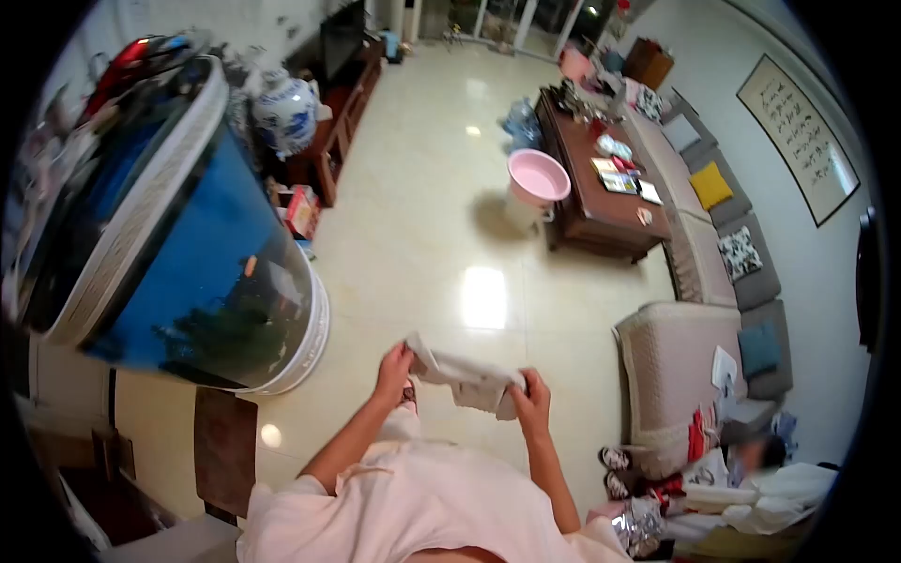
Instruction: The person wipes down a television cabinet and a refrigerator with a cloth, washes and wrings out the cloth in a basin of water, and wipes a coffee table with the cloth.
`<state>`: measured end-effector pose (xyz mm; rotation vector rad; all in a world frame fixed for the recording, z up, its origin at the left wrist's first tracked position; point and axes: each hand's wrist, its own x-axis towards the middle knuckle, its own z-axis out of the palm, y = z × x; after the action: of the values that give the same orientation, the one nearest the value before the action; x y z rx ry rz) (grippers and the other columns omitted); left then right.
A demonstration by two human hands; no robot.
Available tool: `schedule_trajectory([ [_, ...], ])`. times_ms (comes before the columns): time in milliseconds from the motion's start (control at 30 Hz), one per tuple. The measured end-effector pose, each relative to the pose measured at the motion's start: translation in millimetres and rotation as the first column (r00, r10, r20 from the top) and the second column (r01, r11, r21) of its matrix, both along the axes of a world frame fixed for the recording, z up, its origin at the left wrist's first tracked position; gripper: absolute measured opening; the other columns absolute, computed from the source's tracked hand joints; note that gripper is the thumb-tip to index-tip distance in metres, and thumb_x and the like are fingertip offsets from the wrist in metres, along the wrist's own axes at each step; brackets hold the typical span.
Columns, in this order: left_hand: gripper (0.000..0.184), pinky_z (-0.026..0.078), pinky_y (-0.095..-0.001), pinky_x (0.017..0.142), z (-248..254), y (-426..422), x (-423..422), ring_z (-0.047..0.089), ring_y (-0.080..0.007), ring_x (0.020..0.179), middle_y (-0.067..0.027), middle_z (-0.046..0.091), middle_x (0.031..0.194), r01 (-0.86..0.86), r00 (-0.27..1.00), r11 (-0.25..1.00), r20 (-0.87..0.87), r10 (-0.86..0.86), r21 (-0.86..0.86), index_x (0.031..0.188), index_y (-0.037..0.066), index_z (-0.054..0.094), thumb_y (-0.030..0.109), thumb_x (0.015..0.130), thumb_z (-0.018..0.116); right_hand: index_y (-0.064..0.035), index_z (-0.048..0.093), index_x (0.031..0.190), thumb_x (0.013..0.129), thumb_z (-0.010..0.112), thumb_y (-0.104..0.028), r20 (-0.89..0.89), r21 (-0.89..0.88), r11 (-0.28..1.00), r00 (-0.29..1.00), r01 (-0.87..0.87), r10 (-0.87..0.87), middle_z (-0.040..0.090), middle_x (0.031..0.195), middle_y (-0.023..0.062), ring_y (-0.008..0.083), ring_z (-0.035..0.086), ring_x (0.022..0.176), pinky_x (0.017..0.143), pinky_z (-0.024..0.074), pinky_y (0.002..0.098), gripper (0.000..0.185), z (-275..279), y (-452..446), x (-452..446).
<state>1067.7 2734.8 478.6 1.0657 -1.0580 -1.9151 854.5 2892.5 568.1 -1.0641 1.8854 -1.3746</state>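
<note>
A pale grey-white cloth (462, 377) is stretched between my two hands in front of my body, above the tiled floor. My left hand (392, 372) pinches its left end, which stands a little higher. At the right end, the fingers of my right hand (532, 402) are closed on the cloth's edge. The middle sags slightly, and its lower edge hangs unevenly. Below it, one of my feet (408, 394) shows in part beside the cloth.
A large blue fish tank (202, 253) stands close on the left. Ahead are a pink basin (538, 175) on a white bucket (523, 214) and a dark wooden coffee table (601, 220). A covered sofa (671, 366) lines the right side, with slippers (615, 460) on the floor beside it.
</note>
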Motion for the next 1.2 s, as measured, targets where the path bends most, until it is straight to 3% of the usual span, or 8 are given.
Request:
schedule_trajectory([
  [67,0.026,0.043,-0.0237,0.082,20.7,-54.1,-29.4,0.054,-0.0095,0.092,-0.0032,0.06,0.103,-0.005,0.995,0.992,0.097,0.017,-0.127,0.113,0.0,0.055,0.015,0.096,0.042,-0.0006,0.059,0.089,0.082,0.053,-0.004,0.11,-0.053,0.998,0.994,0.025,-0.019,0.052,0.074,-0.0033,0.005,0.045,0.068,0.06,0.0377,0.0203,0.01,15.8,-57.7,-24.8],
  [167,0.017,0.04,-0.0191,0.068,32.9,-141.0,-81.8,0.048,-0.0039,0.074,0.0041,0.056,0.08,0.139,0.985,0.988,-0.091,-0.146,-0.073,0.09,0.003,0.058,0.013,0.094,0.045,-0.0015,0.06,0.087,0.088,0.051,-0.011,0.326,0.003,0.997,0.942,0.082,-0.079,0.054,0.074,-0.0036,0.0044,0.045,0.066,0.059,0.0382,0.0203,0.013,10.4,-108.1,-62.6],
  [500,0.021,0.043,-0.0243,0.082,55.6,-264.0,-176.8,0.055,-0.0095,0.091,-0.0026,0.06,0.099,0.308,0.945,0.949,-0.134,-0.297,0.071,0.107,0.002,0.052,0.009,0.088,0.055,-0.0031,0.059,0.09,0.094,0.049,-0.022,0.685,0.048,0.971,0.701,0.233,-0.201,0.057,0.079,-0.0028,0.0036,0.047,0.07,0.063,0.0395,0.0196,0.022,12.8,-237.1,-162.8],
  [700,0.027,0.044,-0.0259,0.082,31.1,-338.3,-256.9,0.056,-0.0106,0.092,-0.0037,0.061,0.101,0.331,0.943,0.944,0.025,-0.331,0.021,0.109,0.0,0.054,0.007,0.084,0.061,0.0,0.06,0.098,0.09,0.051,-0.01,0.447,-0.024,0.998,0.894,0.059,-0.042,0.058,0.083,-0.0007,0.006,0.05,0.075,0.068,0.0416,0.0213,0.016,-5.6,-335.7,-260.6],
  [833,0.021,0.044,-0.0257,0.081,22.0,-403.3,-318.7,0.056,-0.0098,0.09,-0.0036,0.063,0.097,0.288,0.939,0.955,0.216,-0.268,-0.066,0.104,0.0,0.058,0.01,0.086,0.061,0.0014,0.06,0.104,0.086,0.052,-0.003,0.072,0.023,0.994,0.992,-0.105,0.103,0.06,0.09,0.005,0.0143,0.054,0.079,0.074,0.0428,0.0244,0.019,-0.4,-399.0,-338.7],
  [933,0.022,0.044,-0.0259,0.081,18.9,-444.8,-366.9,0.056,-0.0099,0.09,-0.0041,0.063,0.098,0.196,0.975,0.977,0.128,-0.184,-0.087,0.105,-0.001,0.058,0.015,0.089,0.058,-0.0004,0.06,0.106,0.085,0.053,-0.001,-0.072,0.155,0.955,0.962,-0.252,0.265,0.06,0.098,0.0098,0.0233,0.054,0.09,0.08,0.0428,0.0266,0.022,-6.7,-428.6,-392.3],
  [1067,0.025,0.043,-0.0244,0.082,38.0,-489.6,-423.2,0.056,-0.0097,0.091,-0.0047,0.062,0.1,0.199,0.978,0.978,0.083,-0.193,-0.063,0.106,-0.002,0.057,0.018,0.092,0.055,0.0008,0.06,0.104,0.087,0.052,-0.003,-0.141,-0.017,0.982,0.973,-0.189,0.185,0.06,0.096,0.0098,0.0211,0.055,0.087,0.077,0.0431,0.0274,0.019,0.0,-471.8,-438.8],
  [1200,0.025,0.044,-0.0239,0.082,30.5,-539.7,-479.9,0.056,-0.0095,0.093,-0.0057,0.062,0.101,0.26,0.963,0.964,0.087,-0.254,-0.064,0.108,-0.001,0.057,0.018,0.091,0.055,0.0014,0.06,0.099,0.09,0.05,-0.005,0.071,0.112,0.993,0.997,-0.021,0.013,0.059,0.083,0.0069,0.0132,0.053,0.075,0.07,0.0426,0.0239,0.015,-7.0,-513.1,-485.0],
])
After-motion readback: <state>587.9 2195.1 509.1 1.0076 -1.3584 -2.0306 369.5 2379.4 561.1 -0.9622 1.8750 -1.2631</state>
